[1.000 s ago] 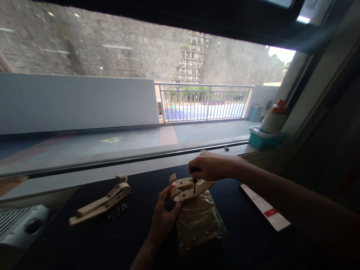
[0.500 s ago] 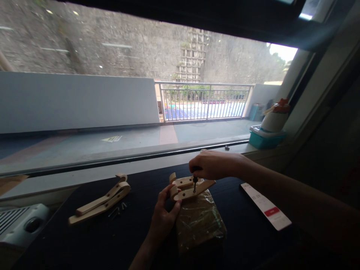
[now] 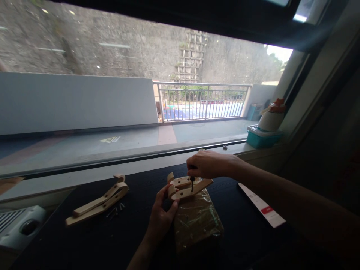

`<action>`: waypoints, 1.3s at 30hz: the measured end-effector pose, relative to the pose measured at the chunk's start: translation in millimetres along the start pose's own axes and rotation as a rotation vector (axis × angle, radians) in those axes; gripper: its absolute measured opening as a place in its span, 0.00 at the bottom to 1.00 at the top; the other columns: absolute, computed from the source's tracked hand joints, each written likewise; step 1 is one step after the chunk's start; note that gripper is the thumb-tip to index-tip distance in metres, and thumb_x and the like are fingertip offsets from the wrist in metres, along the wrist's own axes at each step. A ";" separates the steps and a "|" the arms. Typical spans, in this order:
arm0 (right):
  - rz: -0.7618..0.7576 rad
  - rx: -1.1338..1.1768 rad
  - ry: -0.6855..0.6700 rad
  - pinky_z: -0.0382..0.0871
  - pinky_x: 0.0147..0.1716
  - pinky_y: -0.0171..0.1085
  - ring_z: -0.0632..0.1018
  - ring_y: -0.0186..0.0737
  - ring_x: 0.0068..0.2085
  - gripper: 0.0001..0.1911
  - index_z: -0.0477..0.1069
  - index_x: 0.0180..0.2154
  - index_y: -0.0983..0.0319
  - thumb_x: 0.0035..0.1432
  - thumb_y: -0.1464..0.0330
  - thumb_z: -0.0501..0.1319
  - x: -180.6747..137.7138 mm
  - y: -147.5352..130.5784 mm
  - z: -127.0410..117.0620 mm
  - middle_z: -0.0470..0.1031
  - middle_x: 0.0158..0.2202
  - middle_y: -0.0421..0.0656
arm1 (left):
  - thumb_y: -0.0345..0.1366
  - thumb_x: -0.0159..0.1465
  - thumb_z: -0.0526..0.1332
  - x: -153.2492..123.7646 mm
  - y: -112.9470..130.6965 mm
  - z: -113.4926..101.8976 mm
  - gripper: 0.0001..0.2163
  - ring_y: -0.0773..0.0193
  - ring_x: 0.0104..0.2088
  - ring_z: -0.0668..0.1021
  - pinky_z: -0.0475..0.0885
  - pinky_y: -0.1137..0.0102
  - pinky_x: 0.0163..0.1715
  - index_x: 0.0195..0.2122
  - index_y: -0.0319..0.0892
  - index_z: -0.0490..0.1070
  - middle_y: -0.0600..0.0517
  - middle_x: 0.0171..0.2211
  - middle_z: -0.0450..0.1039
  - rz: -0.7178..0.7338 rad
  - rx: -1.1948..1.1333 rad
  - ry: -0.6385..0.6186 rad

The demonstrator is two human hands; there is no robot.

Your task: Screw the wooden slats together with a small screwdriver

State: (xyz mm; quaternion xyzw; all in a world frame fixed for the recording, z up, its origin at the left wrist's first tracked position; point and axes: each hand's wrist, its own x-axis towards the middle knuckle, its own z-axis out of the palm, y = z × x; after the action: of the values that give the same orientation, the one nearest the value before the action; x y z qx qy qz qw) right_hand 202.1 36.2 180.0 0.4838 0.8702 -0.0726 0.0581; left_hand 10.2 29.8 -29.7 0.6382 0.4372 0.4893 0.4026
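Pale wood sits under both your hands: the front strip (image 3: 185,194), with a curled end, lies on the far end of a brown box (image 3: 198,223) with a shiny clear wrap. Your left hand (image 3: 162,214) has its grip closed on that curl, thumb on the near side. Your right hand (image 3: 201,165) is shut tight around the screwdriver (image 3: 192,184), and its thin rod points down to a small spot in the front strip. The back strip (image 3: 180,182) lies just behind it.

Not much is new. Over the last second the whole view slides a tiny bit left, but your hands, the strip and the tool stay together in the same way. So it looks like you are busy at that same spot, and holding the curl should help keep the wood from twisting. I cannot tell if the tool is turning.

Away to the left on the dark bench (image 3: 84,243), two more curled strips (image 3: 98,204) lie side by side, with loose screws (image 3: 114,212) near them.
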 end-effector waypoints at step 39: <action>0.157 0.385 0.455 0.61 0.27 0.34 0.70 0.35 0.28 0.09 0.68 0.39 0.60 0.59 0.63 0.55 -40.6 17.2 81.5 0.74 0.30 0.40 | 0.36 0.58 0.61 -3.1 0.5 2.7 0.22 0.56 0.53 0.71 0.63 0.58 0.57 0.54 0.45 0.62 0.48 0.51 0.69 0.022 -0.011 0.026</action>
State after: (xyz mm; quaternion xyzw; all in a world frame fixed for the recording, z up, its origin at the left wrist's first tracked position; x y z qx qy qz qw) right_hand 240.5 -3.5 105.7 0.5554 0.7912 -0.1212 -0.2254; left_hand 12.5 26.4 -30.6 0.6343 0.4325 0.5045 0.3950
